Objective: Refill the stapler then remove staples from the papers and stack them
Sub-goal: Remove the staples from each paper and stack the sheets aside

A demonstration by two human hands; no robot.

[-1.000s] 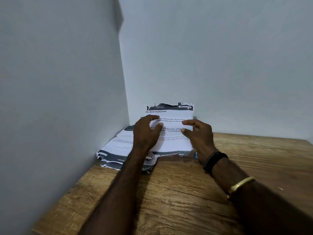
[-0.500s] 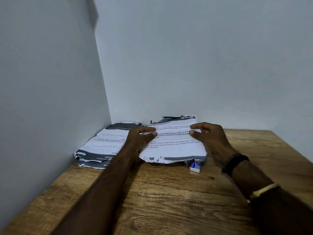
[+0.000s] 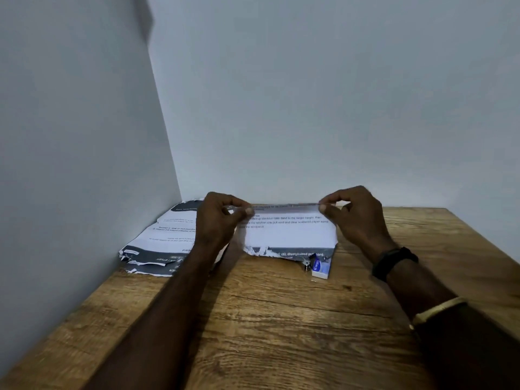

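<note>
A printed sheet of paper [image 3: 287, 235] with a torn dark near edge hangs slightly above the wooden table [image 3: 281, 319]. My left hand [image 3: 222, 218] pinches its far left corner and my right hand [image 3: 351, 212] pinches its far right corner. To the left, against the wall corner, lies a stack of printed papers [image 3: 160, 243] with dark ragged borders. A small blue-and-white staple box [image 3: 320, 267] rests on the table under the sheet's near right corner, with a small metal piece [image 3: 306, 266] beside it. No stapler is in sight.
Grey walls close the table at the left and the back. The table's right edge runs diagonally at the far right. Bare wood lies between me and the papers.
Both hands shifted from lying flat on the sheet to pinching its far corners, and lifted its far edge. The sheet moved right off the stack, uncovering the staple box.
</note>
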